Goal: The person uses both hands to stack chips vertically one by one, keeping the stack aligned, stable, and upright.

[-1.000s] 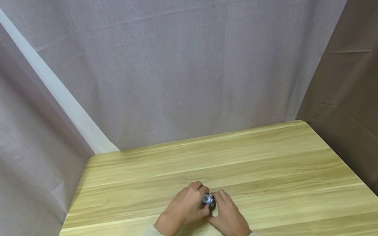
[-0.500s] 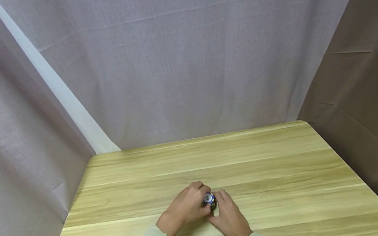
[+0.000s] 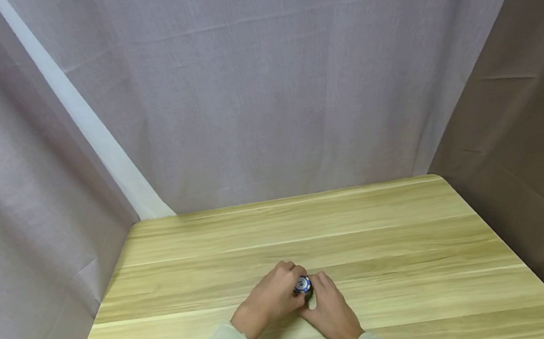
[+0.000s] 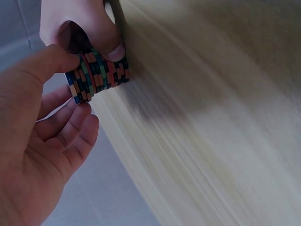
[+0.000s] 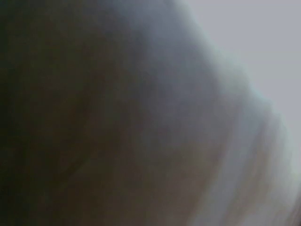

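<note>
A stack of poker chips (image 4: 98, 74) stands on the wooden table, with striped edges in blue, green, red and peach tones. Its top chip (image 3: 302, 284) is blue and white and bears a number. My left hand (image 3: 273, 297) pinches the upper end of the stack between thumb and forefinger; its other fingers curl loosely beside it in the left wrist view. With thumb and fingers around the lower part, my right hand (image 3: 331, 313) holds the stack near the table. The right wrist view is dark and blurred, with no chips to be made out.
The wooden table (image 3: 385, 235) stretches away to a straight far edge. Grey curtains (image 3: 265, 109) hang behind and at the left, with a pale strip (image 3: 90, 123) between them. A brown cloth (image 3: 525, 135) hangs at the right.
My left hand and the top chip have shifted slightly right in the head view. The right hand stays almost in place around the lower stack.
</note>
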Demonstrator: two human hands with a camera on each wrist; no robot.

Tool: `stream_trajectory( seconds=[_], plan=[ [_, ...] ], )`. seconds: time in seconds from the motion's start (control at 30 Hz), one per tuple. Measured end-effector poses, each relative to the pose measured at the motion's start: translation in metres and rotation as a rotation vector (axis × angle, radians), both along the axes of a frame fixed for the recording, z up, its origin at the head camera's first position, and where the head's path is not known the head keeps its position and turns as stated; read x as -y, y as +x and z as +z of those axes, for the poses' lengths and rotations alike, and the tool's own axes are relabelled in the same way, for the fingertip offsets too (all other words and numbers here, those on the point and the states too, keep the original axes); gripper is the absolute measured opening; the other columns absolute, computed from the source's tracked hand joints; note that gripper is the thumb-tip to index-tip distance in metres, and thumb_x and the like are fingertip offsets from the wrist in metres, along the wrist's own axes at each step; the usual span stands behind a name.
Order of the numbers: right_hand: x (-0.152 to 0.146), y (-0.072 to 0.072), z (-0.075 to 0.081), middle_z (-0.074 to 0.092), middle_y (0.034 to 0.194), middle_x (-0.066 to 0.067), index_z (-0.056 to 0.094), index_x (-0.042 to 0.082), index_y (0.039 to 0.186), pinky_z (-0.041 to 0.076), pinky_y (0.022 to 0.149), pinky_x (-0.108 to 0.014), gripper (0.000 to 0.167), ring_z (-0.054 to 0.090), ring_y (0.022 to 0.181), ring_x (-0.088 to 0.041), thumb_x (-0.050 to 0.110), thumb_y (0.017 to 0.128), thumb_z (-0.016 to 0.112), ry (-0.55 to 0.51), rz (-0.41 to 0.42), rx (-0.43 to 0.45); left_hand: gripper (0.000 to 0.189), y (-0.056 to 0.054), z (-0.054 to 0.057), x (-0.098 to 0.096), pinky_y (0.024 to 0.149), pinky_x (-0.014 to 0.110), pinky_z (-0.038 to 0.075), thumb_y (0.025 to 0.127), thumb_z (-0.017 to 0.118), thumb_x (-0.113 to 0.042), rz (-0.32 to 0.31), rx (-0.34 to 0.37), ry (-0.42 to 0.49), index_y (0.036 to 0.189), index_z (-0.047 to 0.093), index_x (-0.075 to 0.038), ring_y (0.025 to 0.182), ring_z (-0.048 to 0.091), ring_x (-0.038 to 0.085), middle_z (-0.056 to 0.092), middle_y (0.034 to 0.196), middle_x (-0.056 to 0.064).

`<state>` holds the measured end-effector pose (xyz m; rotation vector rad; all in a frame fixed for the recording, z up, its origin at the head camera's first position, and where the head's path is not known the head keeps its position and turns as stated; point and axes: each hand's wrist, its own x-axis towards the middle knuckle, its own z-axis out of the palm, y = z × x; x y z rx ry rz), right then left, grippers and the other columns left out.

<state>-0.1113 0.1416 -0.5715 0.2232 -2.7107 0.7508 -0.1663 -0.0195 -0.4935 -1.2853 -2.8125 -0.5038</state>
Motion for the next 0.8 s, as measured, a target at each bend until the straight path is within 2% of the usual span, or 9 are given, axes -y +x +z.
stream_trajectory(
  seconds=[0.23, 0.43, 0.67, 0.8],
  plan=[
    [-0.005, -0.004, -0.005, 0.056, 0.104, 0.005, 0.067, 0.006, 0.125, 0.058, 0.090, -0.037, 0.057, 0.056, 0.098, -0.012, 0.026, 0.076, 0.087, -0.001, -0.029, 0.014, 0.037, -0.002, -0.004, -0.007, 0.083, 0.016, 0.054, 0.087, 0.083, -0.015, 0.030, 0.020, 0.012, 0.122, 0.071, -0.007, 0.096, 0.060, 0.009, 0.070, 0.108, 0.003],
    [-0.005, -0.009, -0.007, 0.056, 0.105, 0.006, 0.067, 0.007, 0.126, 0.058, 0.091, -0.038, 0.057, 0.056, 0.098, -0.012, 0.028, 0.077, 0.087, -0.030, -0.040, 0.025, 0.038, -0.003, -0.006, -0.009, 0.083, 0.017, 0.055, 0.084, 0.088, -0.012, 0.043, 0.023, 0.030, 0.119, 0.072, -0.007, 0.093, 0.063, 0.011, 0.071, 0.105, 0.003],
    [0.005, -0.015, -0.009, 0.056, 0.106, 0.007, 0.066, 0.010, 0.126, 0.058, 0.092, -0.037, 0.055, 0.056, 0.099, -0.010, 0.027, 0.078, 0.085, -0.052, -0.021, 0.046, 0.037, -0.007, -0.001, 0.000, 0.083, 0.019, 0.056, 0.080, 0.090, -0.007, 0.088, 0.136, 0.091, 0.113, 0.074, -0.005, 0.092, 0.065, 0.009, 0.071, 0.101, 0.004],
    [0.010, -0.016, -0.011, 0.057, 0.107, 0.008, 0.067, 0.012, 0.123, 0.057, 0.092, -0.036, 0.051, 0.057, 0.101, -0.010, 0.027, 0.077, 0.085, -0.053, -0.008, 0.048, 0.037, -0.008, 0.001, 0.005, 0.083, 0.020, 0.057, 0.080, 0.090, -0.009, 0.104, 0.158, 0.082, 0.113, 0.074, -0.005, 0.092, 0.066, 0.008, 0.071, 0.102, 0.003]
  ],
)
